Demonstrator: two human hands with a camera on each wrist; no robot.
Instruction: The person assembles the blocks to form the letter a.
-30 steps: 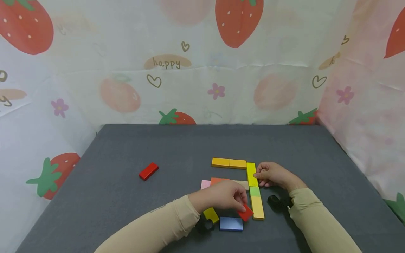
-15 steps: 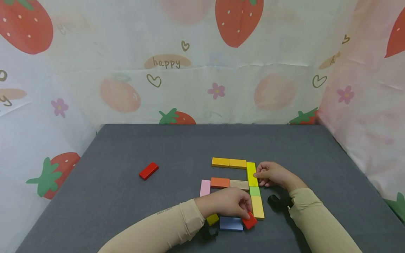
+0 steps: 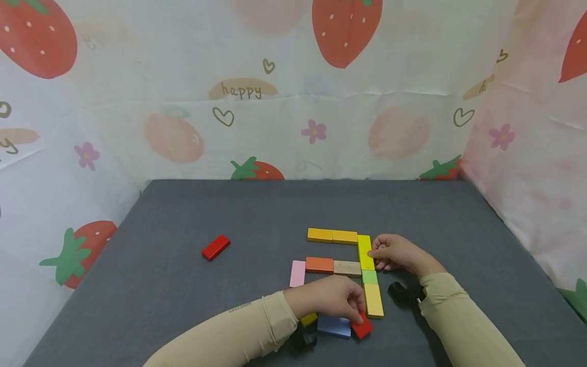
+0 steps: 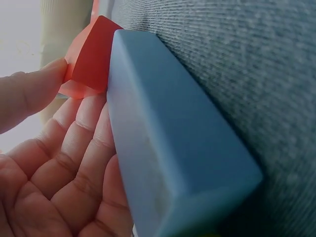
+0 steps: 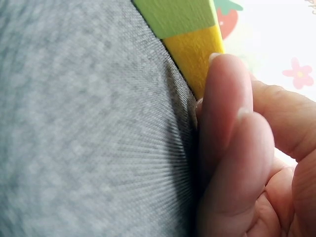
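Note:
My left hand (image 3: pixel 327 296) pinches a small red block (image 3: pixel 363 328) between thumb and fingers. In the left wrist view the held red block (image 4: pixel 94 61) is right at the end of a blue rectangular block (image 4: pixel 182 123), which lies on the cloth against the fingers. My right hand (image 3: pixel 399 253) rests beside the long yellow block (image 3: pixel 364 247), one fingertip touching its top. Its other fingers are loosely bent along the block's side in the right wrist view. Below it a green block (image 3: pixel 369 278) and a pale yellow block (image 3: pixel 373 302) continue the same line.
Two amber blocks (image 3: pixel 332 236) run along the top of the figure. An orange block (image 3: pixel 319 265), a wooden block (image 3: pixel 347 268) and a pink block (image 3: pixel 297 273) lie mid-figure. A dark yellow block (image 3: pixel 309 319) sits partly under the left wrist. Another red block (image 3: pixel 216 247) lies apart on the left.
My left hand has moved right and down with the red block, which now lies beside the blue block's right end. The blue block has tilted slightly. The right hand stays where it was.

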